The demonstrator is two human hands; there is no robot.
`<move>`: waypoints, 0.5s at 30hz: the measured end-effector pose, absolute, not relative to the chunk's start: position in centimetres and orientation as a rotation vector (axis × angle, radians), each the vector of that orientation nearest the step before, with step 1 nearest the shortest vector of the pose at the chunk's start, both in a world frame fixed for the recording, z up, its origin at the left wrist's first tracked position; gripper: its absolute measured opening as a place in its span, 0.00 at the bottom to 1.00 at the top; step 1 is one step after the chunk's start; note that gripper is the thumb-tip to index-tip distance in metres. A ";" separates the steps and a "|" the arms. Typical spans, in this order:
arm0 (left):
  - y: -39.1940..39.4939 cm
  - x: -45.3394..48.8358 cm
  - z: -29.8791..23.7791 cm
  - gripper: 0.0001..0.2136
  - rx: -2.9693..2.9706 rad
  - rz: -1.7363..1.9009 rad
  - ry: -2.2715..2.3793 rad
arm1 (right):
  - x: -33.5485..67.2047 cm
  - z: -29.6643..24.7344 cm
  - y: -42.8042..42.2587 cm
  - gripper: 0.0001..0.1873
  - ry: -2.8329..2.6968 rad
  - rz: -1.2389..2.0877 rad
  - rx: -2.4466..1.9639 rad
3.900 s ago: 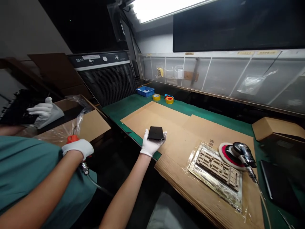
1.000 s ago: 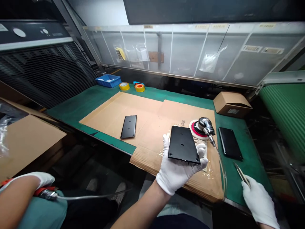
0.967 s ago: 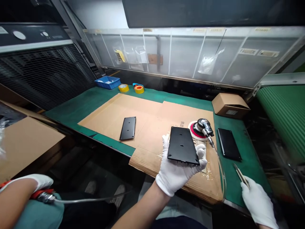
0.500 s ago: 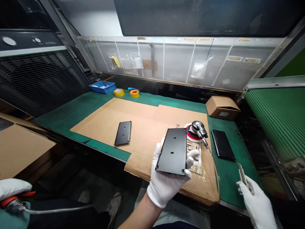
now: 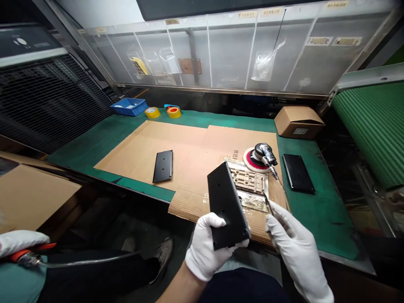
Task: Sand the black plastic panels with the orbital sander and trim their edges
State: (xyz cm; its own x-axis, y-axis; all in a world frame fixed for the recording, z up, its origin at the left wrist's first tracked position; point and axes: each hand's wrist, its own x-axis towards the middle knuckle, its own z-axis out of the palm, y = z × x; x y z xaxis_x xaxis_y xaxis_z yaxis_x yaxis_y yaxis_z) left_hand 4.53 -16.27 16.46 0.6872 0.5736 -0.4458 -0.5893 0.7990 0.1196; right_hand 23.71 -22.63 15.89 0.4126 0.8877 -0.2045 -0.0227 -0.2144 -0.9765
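My left hand, in a white glove, grips a black rectangular metal plate with small holes, tilted up on its long edge. My right hand, also gloved, pinches slim metal tweezers, with their tip over a foil-wrapped perforated sheet and apart from the plate. A similar plate lies flat on the cardboard. Another lies on the green mat. Beyond the tweezers stands an air orbital sander with a red and white pad.
A co-worker's gloved hand holds an orange-handled air tool with a hose at lower left. At the back stand a blue tray and tape rolls. A cardboard box sits back right, beside a green ribbed belt.
The plate has turned from lying flat on my left hand to tilting up on its edge. My right hand has moved in over the board, and the view has shifted.
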 end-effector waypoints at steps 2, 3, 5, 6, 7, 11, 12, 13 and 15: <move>-16.6 4.0 15.9 0.06 -0.044 0.635 0.482 | 23.2 16.1 -22.8 0.26 -0.903 1.051 -1.534; -16.9 3.7 15.8 0.05 -0.043 0.624 0.486 | 23.1 16.2 -22.9 0.25 -0.939 1.065 -1.532; -17.3 3.5 16.1 0.07 -0.004 0.611 0.543 | 22.8 16.5 -23.0 0.26 -0.951 1.103 -1.533; -17.4 3.6 16.3 0.09 0.061 0.646 0.605 | 22.7 16.6 -23.0 0.26 -0.922 1.120 -1.538; -17.5 3.6 16.6 0.10 0.193 0.708 0.684 | 22.5 16.8 -22.9 0.26 -0.880 1.145 -1.543; -16.9 4.0 17.3 0.10 0.886 0.902 0.886 | 21.7 17.7 -22.3 0.25 -0.777 1.411 -1.479; -16.6 3.9 17.2 0.10 1.024 0.900 0.897 | 21.5 17.9 -22.1 0.25 -0.785 1.488 -1.420; -16.4 3.8 16.8 0.10 1.165 0.898 0.902 | 21.3 18.1 -22.0 0.25 -0.794 1.548 -1.352; -16.3 3.5 15.9 0.11 1.486 0.951 0.934 | 21.1 18.2 -21.6 0.23 -0.800 1.605 -1.239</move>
